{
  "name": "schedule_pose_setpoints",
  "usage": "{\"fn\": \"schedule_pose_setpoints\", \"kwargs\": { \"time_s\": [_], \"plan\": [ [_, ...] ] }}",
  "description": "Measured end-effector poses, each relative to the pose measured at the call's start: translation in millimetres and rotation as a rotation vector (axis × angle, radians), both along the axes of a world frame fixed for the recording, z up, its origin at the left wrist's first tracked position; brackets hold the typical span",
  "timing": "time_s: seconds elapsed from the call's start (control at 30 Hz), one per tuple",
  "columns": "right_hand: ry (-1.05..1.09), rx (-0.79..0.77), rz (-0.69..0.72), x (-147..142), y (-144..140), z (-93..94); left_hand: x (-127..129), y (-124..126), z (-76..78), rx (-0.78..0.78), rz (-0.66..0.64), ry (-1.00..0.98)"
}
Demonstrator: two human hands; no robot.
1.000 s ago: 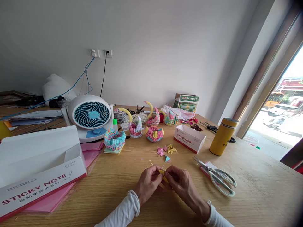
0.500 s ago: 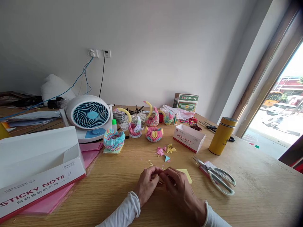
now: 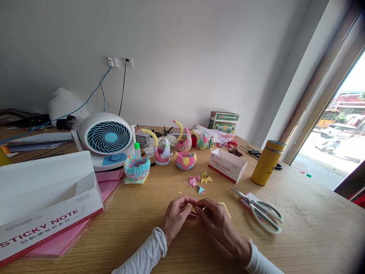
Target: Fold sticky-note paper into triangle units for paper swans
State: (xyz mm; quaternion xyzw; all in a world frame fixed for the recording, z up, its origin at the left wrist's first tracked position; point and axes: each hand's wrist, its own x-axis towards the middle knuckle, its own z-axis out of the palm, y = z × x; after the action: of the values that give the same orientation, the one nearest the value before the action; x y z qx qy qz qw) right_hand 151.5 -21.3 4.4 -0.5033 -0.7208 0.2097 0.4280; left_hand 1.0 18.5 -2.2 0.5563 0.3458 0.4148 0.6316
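Since earlier frame: yellow paper piece raised slightly between fingertips. Left hand and right hand both pinch it, near side of scissors, for folding control.

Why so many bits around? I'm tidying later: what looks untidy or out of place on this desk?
Only small things: folded paper pieces and scraps lie loose beyond the hands, and the scissors rest open on a pink pad. Nothing looks spilled or damaged.

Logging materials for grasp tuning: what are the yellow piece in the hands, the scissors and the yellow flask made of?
Yellow piece: thin matte paper, creased. Scissors: shiny metal blades, pale handles that look plastic. Yellow flask: probably coated metal, smooth satin sheen.
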Motion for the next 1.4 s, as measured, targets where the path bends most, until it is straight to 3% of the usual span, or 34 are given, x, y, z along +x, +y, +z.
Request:
{"fn": "schedule_pose_setpoints", "kwargs": {
  "time_s": [0.2,0.37,0.63,1.13,1.4],
  "plan": [
    [0.096,-0.104,0.015,2,1,0.4,-2,-3,4.7,-0.131,-0.016,-0.156],
    [0.127,-0.115,-0.011,4,4,-2.4,-3,-4,7.5,-0.136,-0.021,-0.162],
    [0.387,-0.246,-0.007,7,8,-5.5,-1,-3,4.1,-0.108,-0.062,-0.211],
    [0.474,-0.312,0.058,6,5,4.8,-3,2,-0.5,-0.038,-0.039,-0.092],
    [0.501,-0.339,0.068,8,7,0.1,-3,0,3.7,-0.06,-0.023,-0.077]
  ]
}}
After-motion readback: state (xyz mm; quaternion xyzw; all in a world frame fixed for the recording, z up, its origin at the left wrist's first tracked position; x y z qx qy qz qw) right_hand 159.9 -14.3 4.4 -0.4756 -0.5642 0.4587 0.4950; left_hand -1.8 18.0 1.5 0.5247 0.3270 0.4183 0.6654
